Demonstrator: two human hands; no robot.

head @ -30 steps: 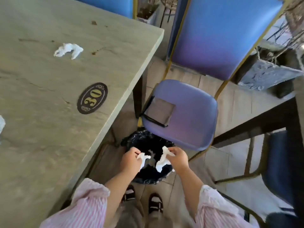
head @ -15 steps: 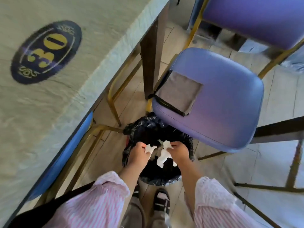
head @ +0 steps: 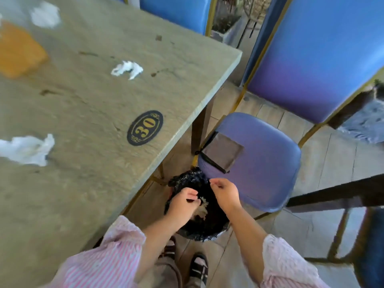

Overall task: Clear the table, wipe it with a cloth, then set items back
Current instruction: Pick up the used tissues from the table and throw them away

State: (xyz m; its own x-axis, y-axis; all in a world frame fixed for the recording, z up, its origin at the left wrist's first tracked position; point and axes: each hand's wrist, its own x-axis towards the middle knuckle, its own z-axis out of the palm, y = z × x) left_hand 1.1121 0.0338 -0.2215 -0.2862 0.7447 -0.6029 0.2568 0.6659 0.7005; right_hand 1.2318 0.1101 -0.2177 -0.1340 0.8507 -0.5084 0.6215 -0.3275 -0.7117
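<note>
We are in the clearing step, and the wiping has not begun. Both our hands hang over the round bin lined with a black plastic bag (head: 199,223), which stands on the floor just beside the big grey-green stone desk (head: 93,183). Our left hand (head: 184,202) has its fingers loosely curled and holds nothing that we can see. Our right hand (head: 225,191) has its finger and thumb pressed together, but we cannot tell if a scrap is pinched there. A pale crumpled bit of paper (head: 202,208) lies in the bin, right under our left hand.

The desk is not clear yet. A white crumpled tissue (head: 127,69) sits near the far edge. A bigger white crumpled tissue (head: 27,149) lies at the left side. A third blurry white wad (head: 44,16) sits far back, near a blurry orange thing (head: 19,53) that we cannot make out. Brown spots (head: 153,74) stain the top. A dark oval sticker with the gold number 30 (head: 145,127) is stuck near the edge.

A flat brownish-grey square cloth (head: 223,152) waits on the seat of the purple-blue padded chair (head: 259,163), just past the bin.

Next we think the hands should lift up and reach for the tissues on the desk. They are light and soft, so a gentle pinch will do. The far wad needs a long reach. After that comes the cloth.
</note>
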